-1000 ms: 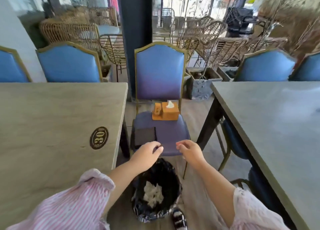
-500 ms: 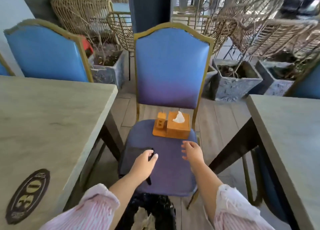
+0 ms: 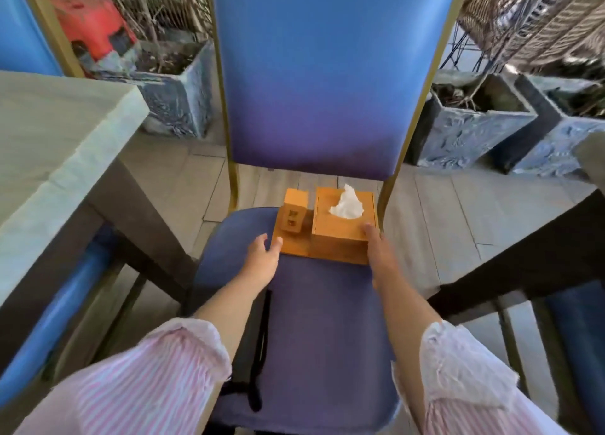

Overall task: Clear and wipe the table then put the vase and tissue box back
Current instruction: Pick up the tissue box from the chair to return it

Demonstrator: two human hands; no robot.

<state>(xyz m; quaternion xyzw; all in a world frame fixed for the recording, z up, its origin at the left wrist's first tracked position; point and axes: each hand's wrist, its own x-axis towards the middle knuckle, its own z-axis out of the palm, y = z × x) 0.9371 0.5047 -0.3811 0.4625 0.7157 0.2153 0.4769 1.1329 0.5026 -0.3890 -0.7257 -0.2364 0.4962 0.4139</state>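
A wooden tissue box (image 3: 340,235) with a white tissue poking out of its top stands on the seat of a blue chair (image 3: 327,320), joined to a small wooden block holder (image 3: 292,217) on its left. My left hand (image 3: 262,261) is open, its fingertips touching the left edge of the box's wooden base. My right hand (image 3: 376,254) lies against the box's right side, thumb on the top front corner. Neither hand has closed around the box. No vase is in view.
A grey table (image 3: 55,146) stands to the left, and another table's dark edge (image 3: 523,258) to the right. A dark flat item with a strap (image 3: 258,362) lies on the seat under my left forearm. Stone planters (image 3: 465,127) and wicker chairs stand behind.
I have leaned closer to the chair. Both hands moved forward from the seat's front to the two sides of the tissue box. The bin has dropped out of view.
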